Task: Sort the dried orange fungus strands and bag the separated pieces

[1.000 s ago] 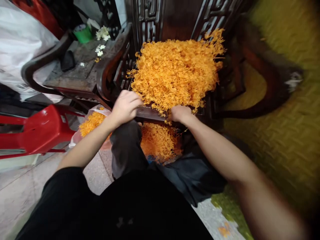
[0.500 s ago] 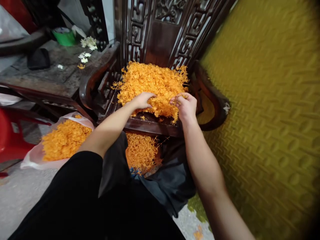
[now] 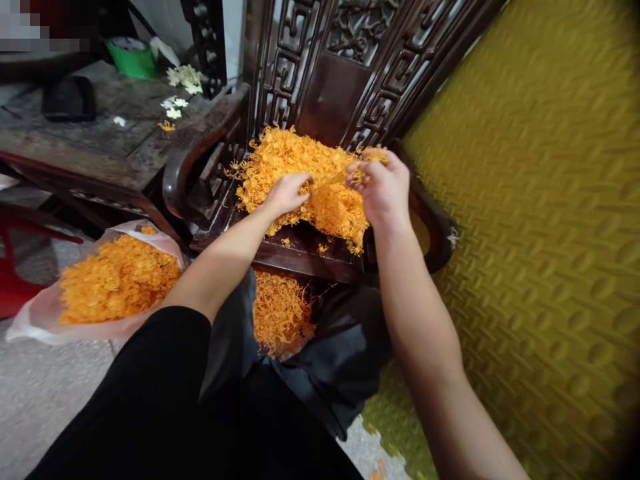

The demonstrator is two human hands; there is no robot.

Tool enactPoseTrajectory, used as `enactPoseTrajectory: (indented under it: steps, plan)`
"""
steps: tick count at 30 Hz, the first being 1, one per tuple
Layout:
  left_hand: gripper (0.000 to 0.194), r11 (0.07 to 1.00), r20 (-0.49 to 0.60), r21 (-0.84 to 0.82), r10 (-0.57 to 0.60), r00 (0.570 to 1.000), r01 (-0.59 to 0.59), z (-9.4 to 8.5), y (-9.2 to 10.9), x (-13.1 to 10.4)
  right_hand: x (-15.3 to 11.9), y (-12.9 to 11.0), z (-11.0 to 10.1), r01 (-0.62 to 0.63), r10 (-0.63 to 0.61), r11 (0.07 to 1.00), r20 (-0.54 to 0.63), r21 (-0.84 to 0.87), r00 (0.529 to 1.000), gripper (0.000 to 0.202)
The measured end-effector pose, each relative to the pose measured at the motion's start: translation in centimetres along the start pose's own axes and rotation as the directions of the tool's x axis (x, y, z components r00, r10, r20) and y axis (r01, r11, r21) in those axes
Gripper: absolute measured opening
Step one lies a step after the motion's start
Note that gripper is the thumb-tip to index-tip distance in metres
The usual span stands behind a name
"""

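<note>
A heap of small orange flower-like pieces (image 3: 285, 157) with thin, spidery strands lies on the seat of a dark carved wooden chair (image 3: 270, 250). My left hand (image 3: 289, 195) rests at the near side of the heap, its thumb and fingers curled around some of the orange pieces. Above the heap's right side, my right hand (image 3: 385, 187) is raised with its fingers closed on several orange flower pieces. A blurred orange stretch spans the space between both hands. A few loose pieces (image 3: 323, 249) lie on the seat's front edge.
A white plastic bag (image 3: 33, 317) full of orange pieces sits on the floor at left. More orange strands (image 3: 280, 310) fill something below the seat. Green tape (image 3: 131, 59) and pale flowers (image 3: 185, 78) lie on a side table (image 3: 115, 150). A yellow-green textured mat (image 3: 540, 200) stands at right.
My right hand has risen and moved slightly right, away from the heap, with orange pieces in its fingers. My left hand has shifted up slightly. The view has tilted a little.
</note>
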State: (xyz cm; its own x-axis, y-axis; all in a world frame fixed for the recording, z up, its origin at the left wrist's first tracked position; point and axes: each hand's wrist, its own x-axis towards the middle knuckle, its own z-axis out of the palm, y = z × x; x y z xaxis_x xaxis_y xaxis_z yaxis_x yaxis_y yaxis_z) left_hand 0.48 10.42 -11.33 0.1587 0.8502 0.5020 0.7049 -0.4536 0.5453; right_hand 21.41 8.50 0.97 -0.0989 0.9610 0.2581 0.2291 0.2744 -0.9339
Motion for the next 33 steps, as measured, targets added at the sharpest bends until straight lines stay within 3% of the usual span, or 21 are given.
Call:
enactPoseTrajectory:
  steps: [3, 6, 8, 10, 12, 15, 19, 22, 24, 26, 28, 30, 33]
  plan:
    - [0.022, 0.998, -0.105, -0.056, -0.013, 0.994, 0.008, -0.3, -0.4, 0.5, -2.7, 1.0, -0.1, -0.017, 0.008, 1.000, 0.317, 0.025, 0.948, 0.076]
    - [0.017, 0.984, -0.290, -0.178, -0.050, 0.956, -0.003, -0.8, 0.4, 0.8, -4.5, 3.7, 0.3, 0.056, 0.043, 0.983, 0.512, -0.176, 0.858, 0.108]
    - [0.019, 0.971, -0.352, -0.239, -0.062, 0.934, -0.025, -1.2, 1.5, 0.8, -5.0, 5.7, 1.3, 0.166, 0.083, 0.879, 0.488, -0.446, 0.869, 0.109]
    - [0.023, 0.964, -0.365, -0.262, -0.061, 0.929, -0.040, -1.6, 2.5, 0.7, -5.2, 7.1, 2.6, 0.265, 0.063, 0.691, 0.421, -0.672, 0.905, 0.099]
    - [0.027, 0.964, -0.403, -0.263, -0.076, 0.912, -0.036, -2.2, 3.2, 0.6, -5.1, 7.9, 3.7, 0.316, 0.009, 0.528, 0.377, -0.788, 0.926, 0.087]
    - [0.036, 0.963, -0.532, -0.270, -0.130, 0.836, -0.023, -3.4, 3.3, 0.6, -4.8, 8.2, 4.0, 0.331, -0.066, 0.401, 0.333, -0.854, 0.941, 0.078]
    - [0.046, 0.948, -0.649, -0.316, -0.182, 0.739, -0.044, -5.2, 2.6, 0.6, -4.2, 8.3, 3.1, 0.315, -0.115, 0.322, 0.294, -0.893, 0.949, 0.078]
    - [0.051, 0.921, -0.672, -0.385, -0.241, 0.701, -0.052, -5.6, 1.4, 0.7, -3.3, 8.6, 2.7, 0.304, -0.094, 0.256, 0.290, -0.918, 0.953, 0.071]
    - [0.053, 0.879, -0.662, -0.477, -0.342, 0.667, -0.023, -5.5, -0.1, 1.0, -2.2, 8.7, 2.5, 0.289, -0.079, 0.228, 0.278, -0.930, 0.957, 0.069]
    - [0.054, 0.800, -0.635, -0.600, -0.489, 0.598, 0.016, -5.6, -2.0, 1.3, -0.6, 8.7, 2.1, 0.289, -0.088, 0.218, 0.276, -0.932, 0.957, 0.068]
    - [0.055, 0.700, -0.594, -0.714, -0.628, 0.502, 0.031, -5.9, -3.5, 1.5, 1.4, 8.7, 1.5, 0.300, -0.120, 0.207, 0.281, -0.931, 0.952, 0.067]
    - [0.056, 0.617, -0.552, -0.786, -0.718, 0.423, 0.022, -6.4, -4.2, 1.5, 3.7, 8.9, 0.8, 0.284, -0.142, 0.200, 0.259, -0.938, 0.955, 0.066]
    - [0.056, 0.544, -0.514, -0.838, -0.770, 0.378, -0.030, -7.5, -3.1, 1.2, 7.1, 9.2, -0.3, 0.168, -0.129, 0.207, 0.144, -0.964, 0.981, 0.062]
